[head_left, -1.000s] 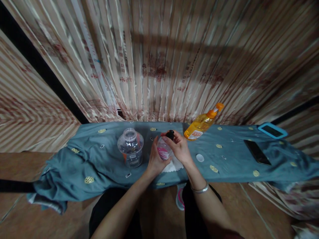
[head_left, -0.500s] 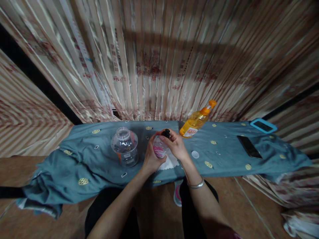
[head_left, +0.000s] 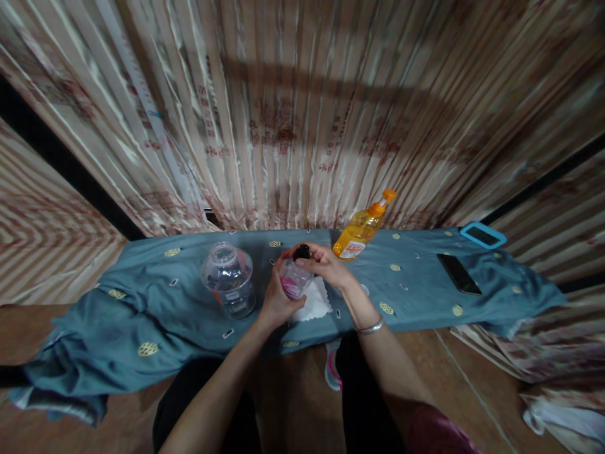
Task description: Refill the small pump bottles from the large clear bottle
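My left hand [head_left: 275, 296] grips the body of a small clear bottle with a pink label [head_left: 292, 280], held just above a white cloth [head_left: 316, 301]. The fingers of my right hand [head_left: 324, 263] are closed over the bottle's black pump top [head_left: 301, 252]. Both hands meet over the middle of a table draped in a blue-grey cloth [head_left: 161, 296]. To the left of my hands stands a larger clear plastic bottle with an open mouth [head_left: 227, 279].
An orange bottle with an orange cap [head_left: 362, 226] stands behind my right hand. A black phone [head_left: 458, 273] and a blue-framed device [head_left: 483, 235] lie at the table's right end. Striped curtains [head_left: 302, 113] hang right behind the table.
The view has drifted, so everything sits further left and up in the frame. My hands keep the same hold on the small bottle and its pump top.
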A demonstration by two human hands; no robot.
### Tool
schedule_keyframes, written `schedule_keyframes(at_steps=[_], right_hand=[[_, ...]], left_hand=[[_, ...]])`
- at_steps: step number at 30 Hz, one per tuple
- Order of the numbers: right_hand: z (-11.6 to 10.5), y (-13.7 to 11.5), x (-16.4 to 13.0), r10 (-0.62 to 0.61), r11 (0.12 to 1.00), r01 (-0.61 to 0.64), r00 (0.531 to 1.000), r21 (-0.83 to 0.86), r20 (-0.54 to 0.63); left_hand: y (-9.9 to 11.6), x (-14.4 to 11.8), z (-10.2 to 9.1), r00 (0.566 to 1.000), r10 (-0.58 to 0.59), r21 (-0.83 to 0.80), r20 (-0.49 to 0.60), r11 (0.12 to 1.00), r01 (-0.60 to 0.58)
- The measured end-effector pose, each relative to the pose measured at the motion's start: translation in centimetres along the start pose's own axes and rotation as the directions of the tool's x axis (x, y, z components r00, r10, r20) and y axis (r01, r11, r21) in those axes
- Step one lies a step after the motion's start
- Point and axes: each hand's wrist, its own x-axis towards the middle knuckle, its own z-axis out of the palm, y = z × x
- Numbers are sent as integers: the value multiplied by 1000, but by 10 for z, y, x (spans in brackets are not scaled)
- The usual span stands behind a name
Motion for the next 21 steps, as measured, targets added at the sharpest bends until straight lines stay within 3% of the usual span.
schedule_keyframes(at_steps=[6,10,15,21], right_hand=[[-3,4,-4,-53,997,51,997,50,50],[-4,9,-6,-94,995,96,993,18,-66],[-4,11,-10,-144,986,115,956,-123,-256],[3,2,-16,-178,968,122,950,-220,-256]], left_hand=[[-1,0,0,998,36,-15,56,999,-35],[-1,0,0,997,38,-19,69,999,-36],[0,-2,-2,998,4,-22,63,1000,-3],[-1,-4,-1,998,-20,-49,66,999,23]])
